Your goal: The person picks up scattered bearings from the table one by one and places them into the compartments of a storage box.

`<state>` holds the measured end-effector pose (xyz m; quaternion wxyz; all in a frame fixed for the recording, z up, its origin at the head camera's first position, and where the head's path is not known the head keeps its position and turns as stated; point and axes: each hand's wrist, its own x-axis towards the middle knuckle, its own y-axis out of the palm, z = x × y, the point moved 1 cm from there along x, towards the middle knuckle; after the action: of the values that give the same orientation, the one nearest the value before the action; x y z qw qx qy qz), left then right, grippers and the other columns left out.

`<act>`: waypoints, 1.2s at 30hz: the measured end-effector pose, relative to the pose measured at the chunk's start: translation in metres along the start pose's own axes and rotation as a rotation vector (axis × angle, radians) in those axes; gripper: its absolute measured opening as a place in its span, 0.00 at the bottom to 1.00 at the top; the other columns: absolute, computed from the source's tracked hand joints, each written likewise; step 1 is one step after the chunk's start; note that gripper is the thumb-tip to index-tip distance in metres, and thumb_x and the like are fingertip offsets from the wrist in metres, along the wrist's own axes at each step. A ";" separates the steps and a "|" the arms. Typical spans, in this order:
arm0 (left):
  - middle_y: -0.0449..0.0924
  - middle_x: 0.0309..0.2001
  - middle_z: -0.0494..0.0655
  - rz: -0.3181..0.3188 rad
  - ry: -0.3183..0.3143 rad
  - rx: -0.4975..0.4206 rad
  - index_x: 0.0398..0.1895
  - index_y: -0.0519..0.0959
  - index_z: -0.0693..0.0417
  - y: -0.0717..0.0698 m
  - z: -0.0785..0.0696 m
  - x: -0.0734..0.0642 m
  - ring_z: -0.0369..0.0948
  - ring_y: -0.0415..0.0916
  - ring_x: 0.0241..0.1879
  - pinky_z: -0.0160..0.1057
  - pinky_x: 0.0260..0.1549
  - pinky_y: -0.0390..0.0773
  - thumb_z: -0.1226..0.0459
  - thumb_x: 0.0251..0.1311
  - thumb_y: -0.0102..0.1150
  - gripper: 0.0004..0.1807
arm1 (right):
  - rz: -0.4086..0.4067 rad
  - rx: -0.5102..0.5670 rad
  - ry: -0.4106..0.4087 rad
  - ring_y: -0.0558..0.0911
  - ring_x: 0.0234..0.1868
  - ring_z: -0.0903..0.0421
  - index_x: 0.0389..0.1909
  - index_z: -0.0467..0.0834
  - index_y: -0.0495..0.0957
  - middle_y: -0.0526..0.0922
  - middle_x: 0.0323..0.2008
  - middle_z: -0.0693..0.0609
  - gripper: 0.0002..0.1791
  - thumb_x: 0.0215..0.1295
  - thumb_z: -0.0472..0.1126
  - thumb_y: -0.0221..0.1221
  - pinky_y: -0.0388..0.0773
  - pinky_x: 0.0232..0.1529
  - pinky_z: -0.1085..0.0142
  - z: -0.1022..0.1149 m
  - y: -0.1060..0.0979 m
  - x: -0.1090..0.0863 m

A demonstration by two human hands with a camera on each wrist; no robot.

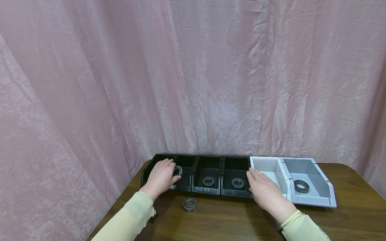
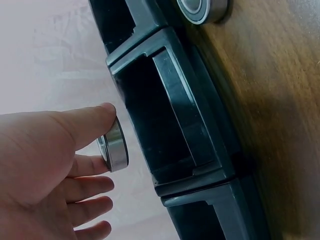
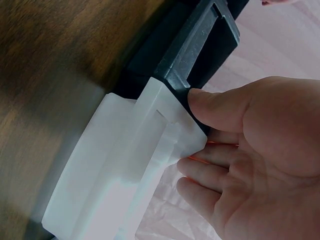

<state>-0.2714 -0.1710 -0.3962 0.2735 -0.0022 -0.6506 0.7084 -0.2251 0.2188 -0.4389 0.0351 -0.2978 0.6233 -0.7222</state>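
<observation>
My left hand point(image 1: 161, 177) pinches a ball bearing point(image 2: 118, 147) between thumb and index finger, the other fingers held loosely apart from it. In the head view this bearing is tilted over the left part of the black bins point(image 2: 200, 112). At the join of the rightmost black bin and the white bin point(image 3: 107, 155) rests my right hand point(image 1: 266, 189). Its thumb lies at the black bin's edge, and the index fingertip is hidden behind the white corner. Another bearing point(image 1: 189, 204) lies on the table in front of the bins.
Two black bins hold one bearing each: the middle bearing point(image 1: 208, 181) and the one to its right point(image 1: 238, 182). The grey bin point(image 1: 315, 177) at the right end has a bearing point(image 1: 301, 186) inside. A pink curtain point(image 1: 211, 77) hangs behind the wooden table point(image 1: 223, 217).
</observation>
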 end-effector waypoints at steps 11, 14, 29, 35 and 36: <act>0.85 0.64 0.63 0.023 -0.018 -0.010 0.56 0.86 0.66 0.015 0.002 0.016 0.61 0.79 0.69 0.61 0.72 0.75 0.52 0.66 0.80 0.28 | -0.013 0.011 0.000 0.79 0.70 0.28 0.66 0.22 0.77 0.79 0.67 0.25 0.30 0.67 0.31 0.73 0.76 0.72 0.40 0.001 0.000 -0.001; 0.84 0.64 0.63 0.043 -0.031 -0.017 0.57 0.86 0.66 0.019 0.002 0.019 0.60 0.78 0.69 0.60 0.72 0.75 0.52 0.66 0.80 0.28 | -0.012 0.011 0.000 0.79 0.70 0.28 0.66 0.22 0.77 0.78 0.67 0.24 0.29 0.67 0.31 0.72 0.76 0.72 0.40 0.000 0.001 -0.001; 0.81 0.68 0.65 0.129 -0.077 -0.069 0.61 0.84 0.68 0.041 0.003 0.027 0.62 0.74 0.74 0.60 0.77 0.69 0.53 0.69 0.77 0.29 | -0.007 0.022 0.004 0.79 0.70 0.28 0.66 0.23 0.77 0.78 0.67 0.24 0.29 0.68 0.30 0.72 0.76 0.72 0.40 0.001 0.001 -0.001; 0.83 0.66 0.65 0.125 -0.069 -0.073 0.59 0.85 0.69 0.045 0.003 0.029 0.62 0.75 0.73 0.59 0.77 0.70 0.54 0.68 0.78 0.28 | -0.003 0.019 0.004 0.79 0.70 0.28 0.67 0.23 0.77 0.78 0.68 0.24 0.29 0.68 0.31 0.72 0.76 0.72 0.40 0.002 0.000 0.000; 0.83 0.66 0.65 0.128 -0.070 -0.074 0.59 0.85 0.69 0.046 0.003 0.029 0.62 0.75 0.73 0.59 0.77 0.70 0.54 0.69 0.78 0.28 | 0.000 0.020 0.006 0.78 0.71 0.28 0.67 0.23 0.77 0.78 0.68 0.24 0.29 0.69 0.31 0.72 0.75 0.73 0.40 0.002 -0.001 0.000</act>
<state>-0.3147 -0.1630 -0.4280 0.2044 -0.0292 -0.6841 0.6996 -0.2243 0.2171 -0.4382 0.0364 -0.2954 0.6162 -0.7291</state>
